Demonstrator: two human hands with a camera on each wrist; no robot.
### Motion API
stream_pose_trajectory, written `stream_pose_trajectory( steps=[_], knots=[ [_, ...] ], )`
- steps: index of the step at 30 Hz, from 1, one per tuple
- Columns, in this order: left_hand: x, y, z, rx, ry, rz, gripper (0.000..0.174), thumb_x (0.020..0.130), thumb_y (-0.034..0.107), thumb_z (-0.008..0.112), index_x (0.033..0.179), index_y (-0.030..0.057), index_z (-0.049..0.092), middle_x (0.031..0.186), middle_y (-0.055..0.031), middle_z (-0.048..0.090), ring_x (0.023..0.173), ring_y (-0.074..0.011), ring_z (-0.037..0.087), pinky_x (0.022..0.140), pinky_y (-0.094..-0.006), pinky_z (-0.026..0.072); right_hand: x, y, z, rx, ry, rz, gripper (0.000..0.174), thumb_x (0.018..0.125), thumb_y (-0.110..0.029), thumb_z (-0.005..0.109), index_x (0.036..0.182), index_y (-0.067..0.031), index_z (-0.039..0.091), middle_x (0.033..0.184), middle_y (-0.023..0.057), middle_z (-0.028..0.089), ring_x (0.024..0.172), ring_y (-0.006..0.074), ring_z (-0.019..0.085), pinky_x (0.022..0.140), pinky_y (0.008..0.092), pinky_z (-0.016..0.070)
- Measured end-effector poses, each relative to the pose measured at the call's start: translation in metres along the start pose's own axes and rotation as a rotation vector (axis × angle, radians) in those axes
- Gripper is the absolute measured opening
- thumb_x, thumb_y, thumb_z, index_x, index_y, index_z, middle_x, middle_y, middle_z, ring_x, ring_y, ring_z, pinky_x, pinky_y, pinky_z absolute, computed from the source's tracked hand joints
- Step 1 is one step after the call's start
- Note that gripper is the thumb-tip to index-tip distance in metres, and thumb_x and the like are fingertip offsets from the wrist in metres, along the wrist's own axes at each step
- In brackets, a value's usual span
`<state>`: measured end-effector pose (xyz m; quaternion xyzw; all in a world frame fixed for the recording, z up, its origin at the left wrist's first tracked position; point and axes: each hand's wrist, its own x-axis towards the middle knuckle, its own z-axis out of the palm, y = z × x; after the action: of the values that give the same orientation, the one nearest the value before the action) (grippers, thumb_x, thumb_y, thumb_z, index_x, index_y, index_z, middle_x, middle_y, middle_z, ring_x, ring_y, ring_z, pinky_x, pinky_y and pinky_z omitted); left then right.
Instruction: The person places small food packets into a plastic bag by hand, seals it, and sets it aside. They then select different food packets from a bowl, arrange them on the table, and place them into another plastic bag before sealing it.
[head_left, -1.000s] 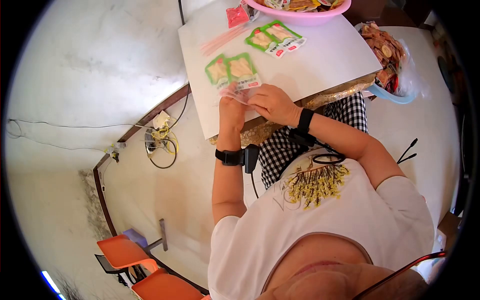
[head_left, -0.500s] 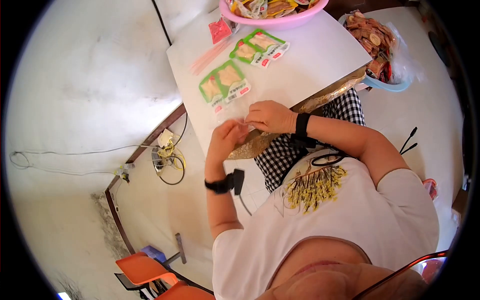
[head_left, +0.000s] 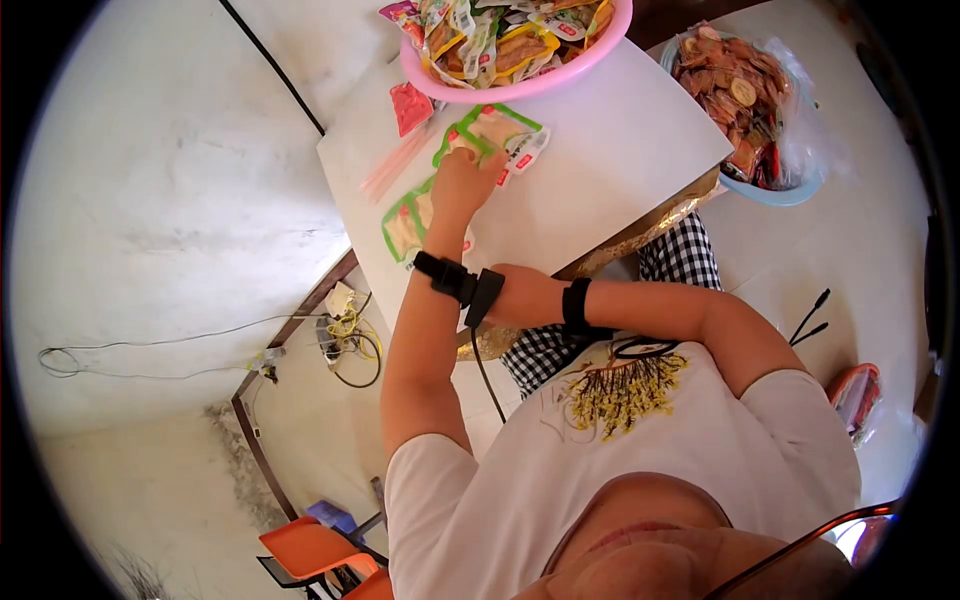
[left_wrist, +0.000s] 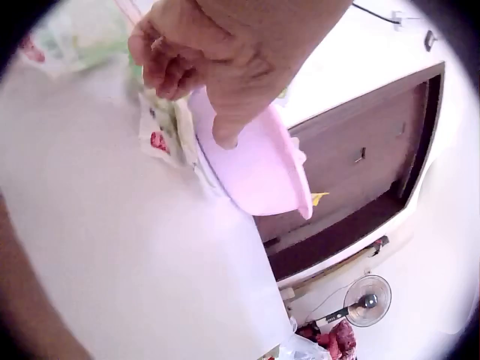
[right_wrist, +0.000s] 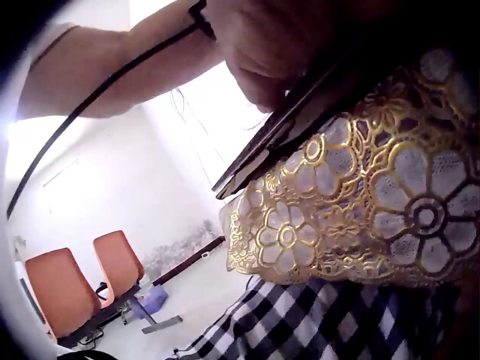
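In the head view my left hand (head_left: 470,180) reaches over the far green-edged food packets (head_left: 515,130), its fingertips down at them. The left wrist view shows the fingers bent and the thumb apart from them, close to the packets and the pink basin (left_wrist: 255,172). Nearer packets (head_left: 402,228) of the same kind lie partly under the left forearm. At the front table edge is my right hand (head_left: 520,297), its fingers hidden behind the left wrist strap; I cannot tell what it holds.
Filled packets heap the basin at the back of the table. Pinkish strips (head_left: 395,165) and a red packet (head_left: 410,108) lie at the left. A blue tub (head_left: 780,195) of brownish packets stands right of the table. Gold lace cloth (right_wrist: 315,202) hangs below its edge.
My left hand has let go of the clear plastic at the front edge and moved forward to the far packets. The right hand stays near that edge, slightly closer to the body.
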<state>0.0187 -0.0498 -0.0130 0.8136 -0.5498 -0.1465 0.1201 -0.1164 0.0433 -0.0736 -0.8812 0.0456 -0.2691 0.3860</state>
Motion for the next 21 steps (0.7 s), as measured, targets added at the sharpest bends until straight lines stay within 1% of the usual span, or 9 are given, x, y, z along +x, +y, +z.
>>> stream_pose_trajectory(
  steps=[1, 2, 5, 6, 9, 12, 17, 20, 21],
  knots=[
    [0.006, 0.004, 0.004, 0.022, 0.048, -0.022, 0.057, 0.072, 0.050, 0.069, 0.085, -0.0049, 0.064, 0.083, -0.0199, 0.065, 0.079, -0.0345, 0.063, 0.068, -0.0408, 0.0497, 0.002, 0.001, 0.001, -0.044, 0.035, -0.088, 0.013, 0.082, -0.019, 0.058, 0.081, -0.0054, 0.059, 0.081, 0.0155, 0.059, 0.080, 0.0336, 0.060, 0.068, 0.0455, 0.0484],
    [0.012, 0.007, 0.008, 0.043, 0.096, -0.044, 0.060, 0.070, 0.053, 0.070, 0.086, -0.0051, 0.063, 0.086, -0.0202, 0.065, 0.082, -0.0348, 0.063, 0.070, -0.0420, 0.0499, 0.002, 0.000, -0.002, -0.127, -0.015, -0.058, 0.014, 0.083, -0.018, 0.057, 0.088, -0.0045, 0.057, 0.081, 0.0147, 0.058, 0.078, 0.0324, 0.060, 0.066, 0.0454, 0.0480],
    [0.017, 0.023, 0.015, 0.183, 0.197, -0.098, 0.068, 0.066, 0.056, 0.073, 0.094, -0.0053, 0.062, 0.095, -0.0204, 0.064, 0.094, -0.0352, 0.061, 0.075, -0.0456, 0.0495, -0.003, 0.011, 0.010, -0.114, 0.123, -0.218, 0.015, 0.084, -0.016, 0.055, 0.091, -0.0031, 0.054, 0.083, 0.0139, 0.058, 0.076, 0.0329, 0.059, 0.064, 0.0452, 0.0470],
    [0.016, 0.029, 0.014, 0.241, 0.220, -0.113, 0.070, 0.065, 0.057, 0.074, 0.097, -0.0052, 0.062, 0.098, -0.0203, 0.064, 0.098, -0.0353, 0.060, 0.078, -0.0467, 0.0492, -0.005, 0.014, 0.016, -0.102, 0.112, -0.218, 0.015, 0.084, -0.016, 0.055, 0.091, -0.0030, 0.054, 0.084, 0.0143, 0.058, 0.076, 0.0330, 0.058, 0.065, 0.0449, 0.0468],
    [0.020, 0.039, 0.010, 0.293, 0.159, -0.198, 0.076, 0.063, 0.057, 0.076, 0.105, -0.0038, 0.060, 0.104, -0.0182, 0.063, 0.105, -0.0349, 0.057, 0.082, -0.0486, 0.0473, -0.004, 0.016, 0.017, -0.085, 0.075, -0.205, 0.013, 0.086, -0.015, 0.053, 0.090, -0.0032, 0.054, 0.086, 0.0155, 0.058, 0.079, 0.0332, 0.057, 0.067, 0.0444, 0.0462],
    [0.020, 0.040, 0.012, 0.261, 0.156, -0.250, 0.074, 0.061, 0.056, 0.077, 0.103, -0.0034, 0.062, 0.104, -0.0174, 0.064, 0.105, -0.0342, 0.057, 0.084, -0.0466, 0.0471, -0.008, 0.017, 0.016, -0.045, 0.044, -0.144, 0.009, 0.087, -0.012, 0.051, 0.090, -0.0045, 0.055, 0.088, 0.0164, 0.058, 0.085, 0.0333, 0.055, 0.072, 0.0444, 0.0455],
    [0.027, 0.026, 0.025, 0.096, 0.144, -0.317, 0.056, 0.068, 0.047, 0.075, 0.096, -0.0002, 0.066, 0.106, -0.0167, 0.065, 0.105, -0.0335, 0.058, 0.084, -0.0469, 0.0476, -0.012, 0.010, 0.006, 0.156, -0.048, 0.030, 0.008, 0.087, -0.010, 0.052, 0.091, -0.0047, 0.056, 0.093, 0.0163, 0.058, 0.093, 0.0331, 0.053, 0.078, 0.0443, 0.0437],
    [0.027, 0.019, 0.040, -0.006, 0.213, -0.281, 0.042, 0.073, 0.039, 0.072, 0.090, 0.0009, 0.067, 0.098, -0.0179, 0.066, 0.097, -0.0327, 0.062, 0.079, -0.0449, 0.0492, -0.017, 0.022, 0.025, 0.350, 0.087, -0.009, 0.011, 0.087, -0.014, 0.054, 0.092, -0.0040, 0.055, 0.096, 0.0168, 0.057, 0.093, 0.0322, 0.053, 0.078, 0.0430, 0.0442],
    [0.026, 0.019, 0.042, -0.034, 0.245, -0.255, 0.037, 0.074, 0.035, 0.071, 0.087, 0.0012, 0.068, 0.094, -0.0184, 0.067, 0.093, -0.0326, 0.063, 0.077, -0.0439, 0.0497, -0.019, 0.026, 0.030, 0.292, 0.118, 0.013, 0.011, 0.086, -0.014, 0.055, 0.090, -0.0043, 0.056, 0.095, 0.0158, 0.058, 0.092, 0.0321, 0.054, 0.078, 0.0431, 0.0444]
  ],
)
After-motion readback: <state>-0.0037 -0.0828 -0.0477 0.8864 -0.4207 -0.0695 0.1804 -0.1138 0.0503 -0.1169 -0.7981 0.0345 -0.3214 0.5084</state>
